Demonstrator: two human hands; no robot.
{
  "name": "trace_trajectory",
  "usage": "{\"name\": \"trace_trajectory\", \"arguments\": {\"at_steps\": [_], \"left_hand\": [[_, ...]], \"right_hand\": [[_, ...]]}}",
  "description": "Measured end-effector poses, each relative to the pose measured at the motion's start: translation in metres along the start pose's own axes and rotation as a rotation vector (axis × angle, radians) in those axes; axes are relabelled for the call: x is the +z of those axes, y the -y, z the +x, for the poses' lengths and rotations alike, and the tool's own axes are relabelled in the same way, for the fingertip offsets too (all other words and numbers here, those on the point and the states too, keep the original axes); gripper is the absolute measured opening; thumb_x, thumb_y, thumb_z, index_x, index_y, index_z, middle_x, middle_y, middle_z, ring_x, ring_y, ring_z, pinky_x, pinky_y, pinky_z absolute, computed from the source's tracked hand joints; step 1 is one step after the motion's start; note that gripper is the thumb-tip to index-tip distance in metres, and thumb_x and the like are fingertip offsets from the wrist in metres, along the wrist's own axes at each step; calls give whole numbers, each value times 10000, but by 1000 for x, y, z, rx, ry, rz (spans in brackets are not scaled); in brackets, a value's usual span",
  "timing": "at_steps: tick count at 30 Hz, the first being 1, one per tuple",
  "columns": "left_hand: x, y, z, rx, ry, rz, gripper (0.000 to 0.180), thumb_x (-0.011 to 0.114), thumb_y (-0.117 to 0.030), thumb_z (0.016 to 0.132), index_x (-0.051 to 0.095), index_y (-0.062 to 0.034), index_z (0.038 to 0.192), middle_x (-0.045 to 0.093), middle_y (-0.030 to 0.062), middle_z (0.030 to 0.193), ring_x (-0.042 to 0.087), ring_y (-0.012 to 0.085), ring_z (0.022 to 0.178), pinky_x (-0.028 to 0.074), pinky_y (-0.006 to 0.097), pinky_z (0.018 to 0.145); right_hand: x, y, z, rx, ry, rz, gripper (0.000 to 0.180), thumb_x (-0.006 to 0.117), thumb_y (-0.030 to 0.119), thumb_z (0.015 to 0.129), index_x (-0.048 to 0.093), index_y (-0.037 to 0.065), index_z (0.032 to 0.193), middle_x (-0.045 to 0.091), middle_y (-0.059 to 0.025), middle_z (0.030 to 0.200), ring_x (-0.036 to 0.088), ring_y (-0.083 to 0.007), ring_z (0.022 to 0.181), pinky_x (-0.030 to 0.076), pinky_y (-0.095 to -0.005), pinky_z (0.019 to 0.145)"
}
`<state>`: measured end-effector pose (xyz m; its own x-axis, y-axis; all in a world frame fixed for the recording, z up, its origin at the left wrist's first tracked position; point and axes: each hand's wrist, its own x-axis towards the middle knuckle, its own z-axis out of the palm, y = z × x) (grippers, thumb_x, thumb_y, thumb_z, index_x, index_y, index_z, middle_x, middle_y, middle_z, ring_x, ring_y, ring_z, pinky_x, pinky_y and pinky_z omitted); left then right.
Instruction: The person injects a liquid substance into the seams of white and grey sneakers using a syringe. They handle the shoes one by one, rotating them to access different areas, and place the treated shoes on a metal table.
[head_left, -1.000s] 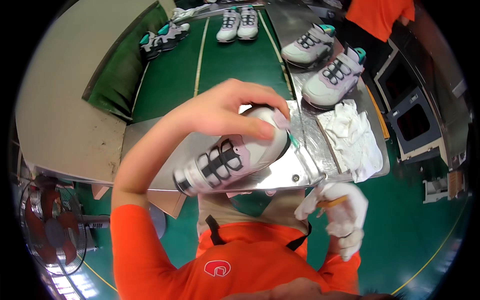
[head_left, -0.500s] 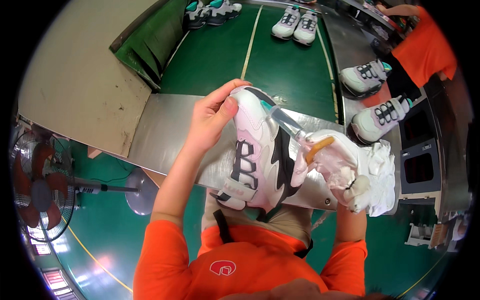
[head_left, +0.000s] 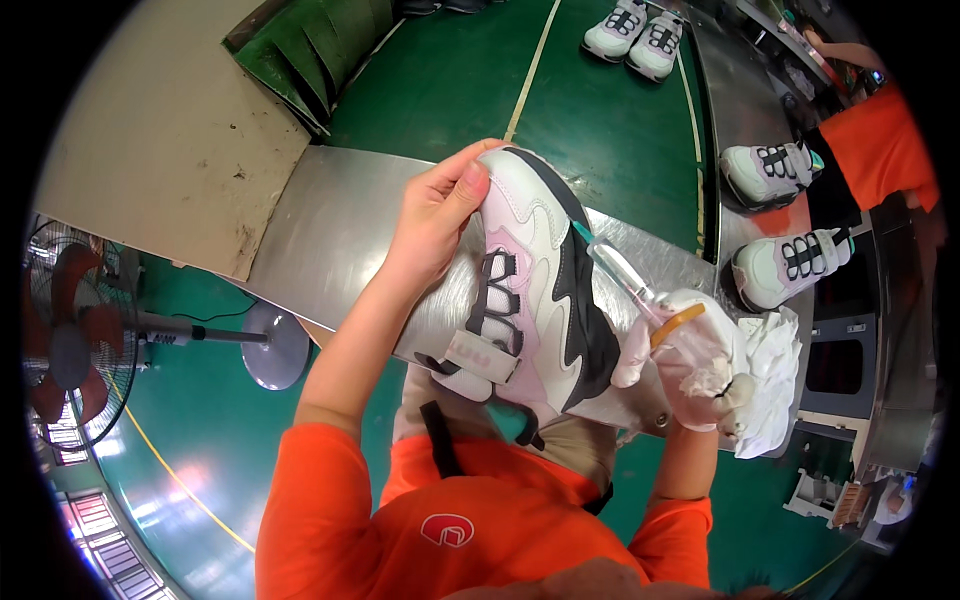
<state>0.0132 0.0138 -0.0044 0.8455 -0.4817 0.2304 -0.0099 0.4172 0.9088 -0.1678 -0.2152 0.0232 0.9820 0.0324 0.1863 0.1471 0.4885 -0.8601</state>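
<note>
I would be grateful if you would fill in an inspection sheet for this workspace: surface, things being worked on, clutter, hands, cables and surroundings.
Surface: bare metal table, with a green belt beyond it.
Work things: white-and-pink shoe, held up; clear tube, its teal tip at the sole's edge, contact uncertain.
Clutter: crumpled white cloth at the table's right end.
Hands: left hand grips the toe; white-gloved right hand holds the tube.
Cables: thin dark cable on the floor.
Surroundings: standing fan at left; shoe pair on the belt; co-worker in orange at upper right.
</note>
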Motion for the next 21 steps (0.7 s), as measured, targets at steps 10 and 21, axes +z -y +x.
{"name": "trace_trajectory", "arguments": {"at_steps": [10,21], "left_hand": [[-5,-5,28,-75,226,200,571,614,-407,951,513,3,1334,596,64,1245,559,144,1130,433,302,988],[-13,-38,23,-704,-17,492,457,634,-388,935,650,37,1103,683,94,1026,633,138,857,521,303,746]], "right_hand": [[-26,20,-16,-377,-257,-162,1049,737,640,587,404,-13,1338,541,-158,1141,590,-272,954,544,-430,801],[-61,-26,-140,-187,-805,-1315,884,854,246,551,468,-74,1279,588,-174,1089,620,-311,982,497,-391,896]]}}
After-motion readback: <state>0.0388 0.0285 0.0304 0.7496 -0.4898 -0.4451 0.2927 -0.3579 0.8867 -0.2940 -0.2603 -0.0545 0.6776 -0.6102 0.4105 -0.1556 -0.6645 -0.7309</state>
